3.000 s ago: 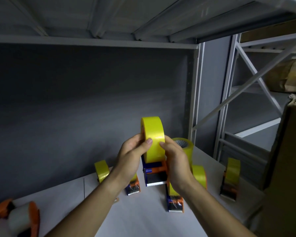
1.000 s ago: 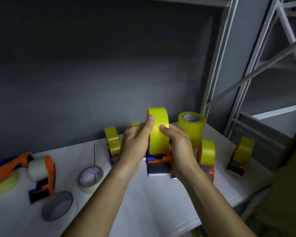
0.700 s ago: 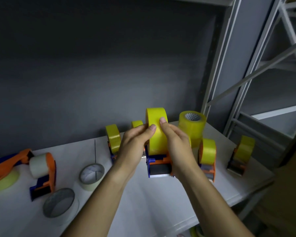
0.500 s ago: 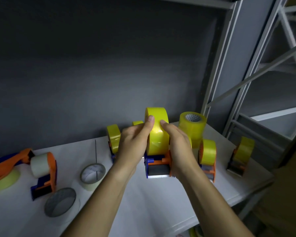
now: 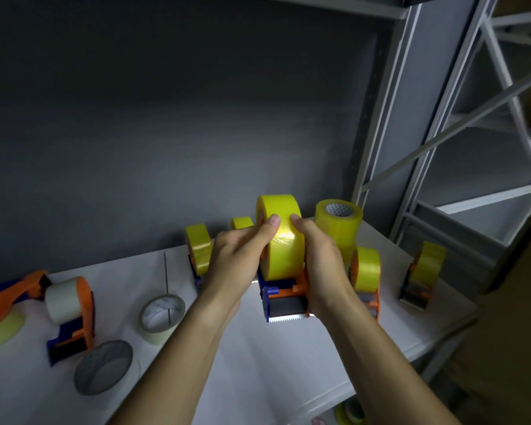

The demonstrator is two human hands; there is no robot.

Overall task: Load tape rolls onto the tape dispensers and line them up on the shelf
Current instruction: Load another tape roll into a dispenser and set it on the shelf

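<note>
A yellow tape roll [image 5: 281, 237] sits upright on an orange and blue tape dispenser [image 5: 284, 302], held above the white shelf [image 5: 258, 363]. My left hand [image 5: 236, 262] grips the roll's left side, thumb on its face. My right hand [image 5: 322, 265] wraps the roll's right side and the dispenser body. Other loaded dispensers stand behind: one at the left [image 5: 198, 256], one at the right [image 5: 365, 277], one far right [image 5: 422, 274]. Another yellow roll [image 5: 241, 223] peeks out behind my left hand.
A loose yellow roll [image 5: 339, 228] stands on end at the back. On the left lie a dispenser with white tape [image 5: 69, 314], a beige roll [image 5: 161, 314], a clear roll [image 5: 103, 366] and an orange dispenser [image 5: 3, 305]. A shelf post [image 5: 380, 118] rises at the right.
The roll and dispenser stayed nearly in place between my hands. My thumbs shifted on the roll's face, and the view tilted down since three seconds ago.
</note>
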